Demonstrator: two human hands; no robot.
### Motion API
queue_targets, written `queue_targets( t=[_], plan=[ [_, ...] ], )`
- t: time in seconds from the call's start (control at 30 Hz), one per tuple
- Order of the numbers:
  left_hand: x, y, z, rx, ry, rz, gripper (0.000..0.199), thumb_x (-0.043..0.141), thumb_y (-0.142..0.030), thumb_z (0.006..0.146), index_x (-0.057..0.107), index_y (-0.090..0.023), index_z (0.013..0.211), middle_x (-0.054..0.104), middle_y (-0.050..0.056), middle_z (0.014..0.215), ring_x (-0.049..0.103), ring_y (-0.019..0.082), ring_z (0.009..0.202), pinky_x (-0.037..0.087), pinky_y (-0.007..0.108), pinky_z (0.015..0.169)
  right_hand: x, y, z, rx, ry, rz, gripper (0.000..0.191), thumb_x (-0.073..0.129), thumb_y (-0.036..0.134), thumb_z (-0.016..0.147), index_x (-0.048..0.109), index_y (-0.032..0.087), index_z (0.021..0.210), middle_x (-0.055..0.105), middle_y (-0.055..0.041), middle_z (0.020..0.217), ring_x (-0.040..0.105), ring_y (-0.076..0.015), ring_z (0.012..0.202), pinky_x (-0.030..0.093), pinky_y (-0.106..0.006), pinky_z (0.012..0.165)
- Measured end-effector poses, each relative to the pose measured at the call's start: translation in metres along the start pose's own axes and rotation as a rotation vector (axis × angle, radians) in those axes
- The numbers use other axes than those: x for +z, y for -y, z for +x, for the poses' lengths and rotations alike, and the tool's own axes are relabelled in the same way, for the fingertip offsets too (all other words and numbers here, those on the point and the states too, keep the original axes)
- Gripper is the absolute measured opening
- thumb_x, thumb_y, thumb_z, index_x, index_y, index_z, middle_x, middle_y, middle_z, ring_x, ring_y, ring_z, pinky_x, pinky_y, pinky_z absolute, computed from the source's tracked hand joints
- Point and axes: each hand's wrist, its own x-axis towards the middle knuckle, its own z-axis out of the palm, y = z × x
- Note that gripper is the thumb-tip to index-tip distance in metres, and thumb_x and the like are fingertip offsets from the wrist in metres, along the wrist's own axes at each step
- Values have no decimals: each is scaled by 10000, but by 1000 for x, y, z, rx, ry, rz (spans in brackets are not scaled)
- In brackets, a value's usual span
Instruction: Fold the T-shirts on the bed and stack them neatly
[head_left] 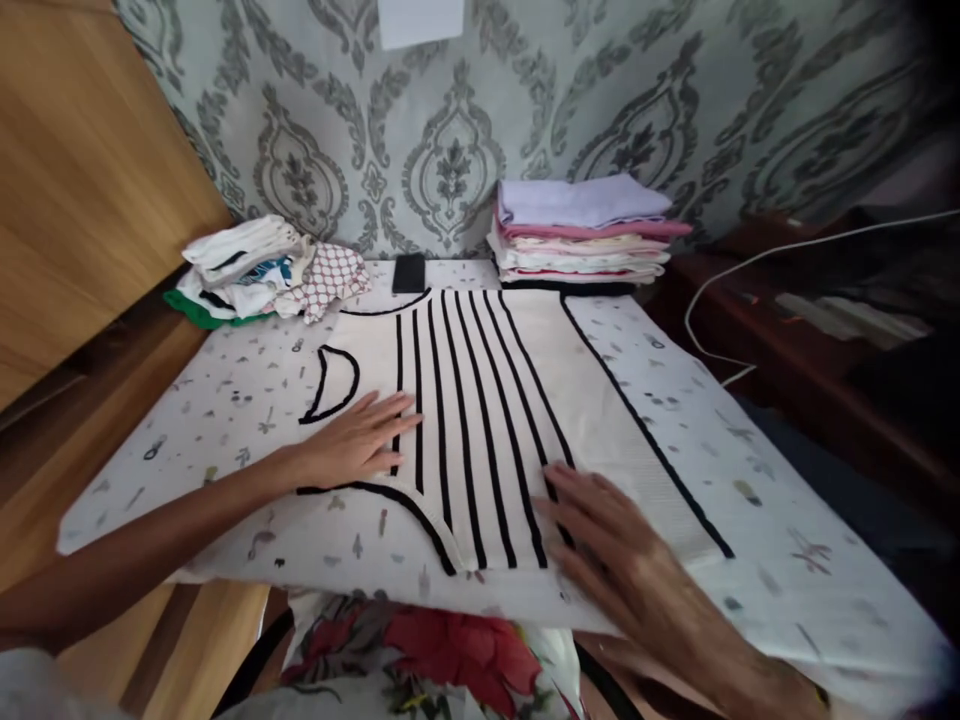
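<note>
A white sleeveless knit top (600, 400) with black stripes and black edging lies spread flat, its neckline to the left and its hem to the right. My left hand (360, 437) rests flat on the upper part of the top, just below the neck opening, fingers stretched out. Over the near side of the stripes, toward the hem, my right hand (607, 540) is laid with its fingers extended and slightly blurred. Neither hand grips the fabric.
A patterned white cloth (255, 390) covers the table. At the back right stands a stack of folded clothes (581, 235); a looser pile of clothes (262, 275) lies back left. Between them is a black phone (409, 273). A white cable (697, 300) hangs at the right.
</note>
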Motion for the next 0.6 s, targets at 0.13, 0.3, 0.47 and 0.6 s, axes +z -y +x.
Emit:
queue_targets(
  t=[0.13,0.3,0.47,0.6],
  plan=[
    [11,-1,-28,5,-22,60,567,361,-486,1046,309,-268,1567,233,71,1672,184,228,1548,109,449,1266,14,27,22,-146,88,-4,466,576,273,943,561,318,1407,535,-89,1497,515,-304,1372,490,-593,1089],
    [14,3,-59,42,-31,100,536,391,-483,1041,331,-352,1558,218,39,1676,191,237,1547,105,465,1259,15,42,19,-187,143,51,406,595,224,931,639,301,1327,557,-72,1482,457,-281,1421,387,-569,1167],
    [11,14,-80,65,-67,107,518,389,-457,1043,352,-354,1550,280,38,1660,254,242,1529,155,478,1251,7,49,13,-141,185,115,366,567,175,946,663,281,1283,623,-70,1412,487,-248,1401,395,-547,1163],
    [4,-10,-74,123,-167,110,526,472,-435,1011,417,-287,1513,444,87,1575,404,253,1454,230,501,1233,-6,39,1,-106,157,90,339,586,199,950,657,263,1275,644,-84,1380,551,-242,1343,456,-515,1131]
  ],
)
